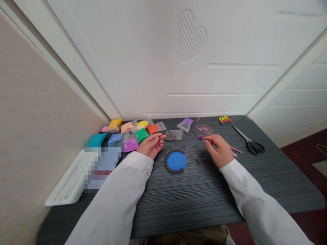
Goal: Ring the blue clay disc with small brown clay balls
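Note:
A flat blue clay disc (175,160) ringed with small dark clay balls lies on the dark striped table (194,194) between my hands. My left hand (151,144) rests palm up just left of the disc, fingers loosely spread, nothing in it. My right hand (219,149) is to the right of the disc, thumb and forefinger pinched together near a tiny purple clay piece (200,137); what they pinch is too small to name. Small dark clay bits (197,160) lie by the right hand.
Several bags of coloured clay (133,132) lie at the back left, a bag of dark clay (173,135) and a purple bag (186,124) behind the disc. Black scissors (251,143), pink sticks (236,149), a pink protractor (204,129), a white tray (68,183).

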`<state>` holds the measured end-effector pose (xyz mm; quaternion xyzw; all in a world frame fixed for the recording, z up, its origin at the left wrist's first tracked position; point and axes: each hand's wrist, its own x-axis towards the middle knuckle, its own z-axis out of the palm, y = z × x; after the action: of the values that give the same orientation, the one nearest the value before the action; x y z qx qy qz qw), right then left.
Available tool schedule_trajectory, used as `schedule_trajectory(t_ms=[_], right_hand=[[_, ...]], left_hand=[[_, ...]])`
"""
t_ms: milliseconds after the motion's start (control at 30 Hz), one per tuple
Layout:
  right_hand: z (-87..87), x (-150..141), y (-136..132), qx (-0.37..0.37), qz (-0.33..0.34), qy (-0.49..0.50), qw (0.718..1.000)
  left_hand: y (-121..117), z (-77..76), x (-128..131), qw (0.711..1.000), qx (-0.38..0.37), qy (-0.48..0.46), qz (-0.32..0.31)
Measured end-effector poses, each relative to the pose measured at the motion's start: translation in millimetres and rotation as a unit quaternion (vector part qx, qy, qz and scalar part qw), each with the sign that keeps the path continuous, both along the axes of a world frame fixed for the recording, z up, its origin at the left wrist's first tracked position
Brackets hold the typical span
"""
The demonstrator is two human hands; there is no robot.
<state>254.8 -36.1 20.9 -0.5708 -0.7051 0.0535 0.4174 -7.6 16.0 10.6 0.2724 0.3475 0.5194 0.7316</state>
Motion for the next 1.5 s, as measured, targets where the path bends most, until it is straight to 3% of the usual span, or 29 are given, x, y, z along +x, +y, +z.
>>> schedule_trajectory(t_ms=[367,667,1267,1500], right_hand=[[-3.6,0.3,1.2,-0.01,0.002,0.01,1.0],[-4.3,0.4,2.0,-0.013,0.011,0.004,1.0],[-4.6,0.2,1.5,-0.016,0.018,0.006,1.0],[-6.2,1.4,1.9,-0.018,0.022,0.007,1.0]], left_hand=[[-0.1,-5.6,1.3,0.999,0.032,-0.028,-0.014],[1.5,-4.1,0.0,0.999,-0.004,-0.02,-0.025],[4.5,-6.6,-0.4,0.999,0.028,-0.035,-0.018],[3.4,-5.1,-2.2,1.0,-0.002,-0.013,0.0]])
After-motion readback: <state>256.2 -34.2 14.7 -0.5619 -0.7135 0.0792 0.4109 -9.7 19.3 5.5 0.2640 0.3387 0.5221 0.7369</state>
